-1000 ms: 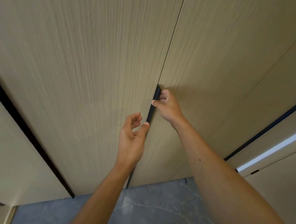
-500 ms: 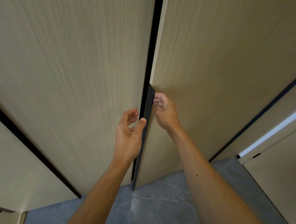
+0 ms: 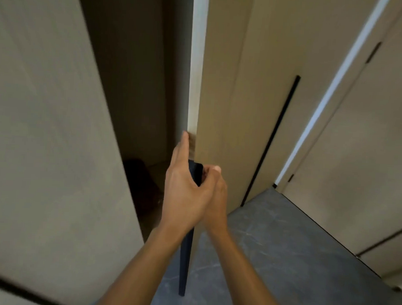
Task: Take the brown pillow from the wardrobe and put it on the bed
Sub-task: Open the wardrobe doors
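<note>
The right hand (image 3: 213, 195) has its fingers clamped on the black handle (image 3: 186, 256) at the edge of the wardrobe door (image 3: 222, 83). The left hand (image 3: 184, 193) lies against that same edge, fingers straight and together, gripping nothing. With both hands crowded on one narrow edge, a slip could pinch the left fingers against the door, or a hard pull could swing it into the neighbouring panel (image 3: 268, 86). A dark brownish shape (image 3: 139, 179), probably the brown pillow, sits low inside the shadowed opening; it is too dim to be sure. The floor (image 3: 282, 261) is grey stone-look tile, smooth. Pale wood panels surround us, and no bed is in sight.
</note>
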The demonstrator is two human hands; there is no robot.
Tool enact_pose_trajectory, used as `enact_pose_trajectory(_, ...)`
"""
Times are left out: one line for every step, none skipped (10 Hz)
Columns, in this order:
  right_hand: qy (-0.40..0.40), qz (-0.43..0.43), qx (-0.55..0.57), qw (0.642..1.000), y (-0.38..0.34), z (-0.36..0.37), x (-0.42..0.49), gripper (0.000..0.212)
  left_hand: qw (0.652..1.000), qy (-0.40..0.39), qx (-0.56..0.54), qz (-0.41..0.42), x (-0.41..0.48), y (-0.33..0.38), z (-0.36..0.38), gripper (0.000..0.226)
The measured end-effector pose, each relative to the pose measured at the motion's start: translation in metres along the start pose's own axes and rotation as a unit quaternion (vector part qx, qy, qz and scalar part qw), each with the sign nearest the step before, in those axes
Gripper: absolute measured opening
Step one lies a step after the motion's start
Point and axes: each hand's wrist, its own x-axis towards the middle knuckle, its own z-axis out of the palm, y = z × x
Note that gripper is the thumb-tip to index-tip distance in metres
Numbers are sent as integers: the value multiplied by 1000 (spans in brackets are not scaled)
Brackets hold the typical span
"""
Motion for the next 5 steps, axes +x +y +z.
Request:
enact_pose_trajectory(54,1,-2,999,3,-25,-8,39,999,-36,14,18,-15,9,20,91)
enact_pose_trajectory(115,-2,-49,992,16,-50,-11,18,994,-92,22,51,-19,19,33,86)
enact_pose_trajectory(151,21,-97,984,21,-72,-14,31,985,-149,33,83,-20,28,49,84)
enact_pose_trajectory(184,69,-67,978,25,-93,-15,24,969,-224,32,102,-18,38,70,88)
enact_pose_trajectory(213,116,-38,969,28,-114,-16,49,945,-295,54,129,-11,46,93,87)
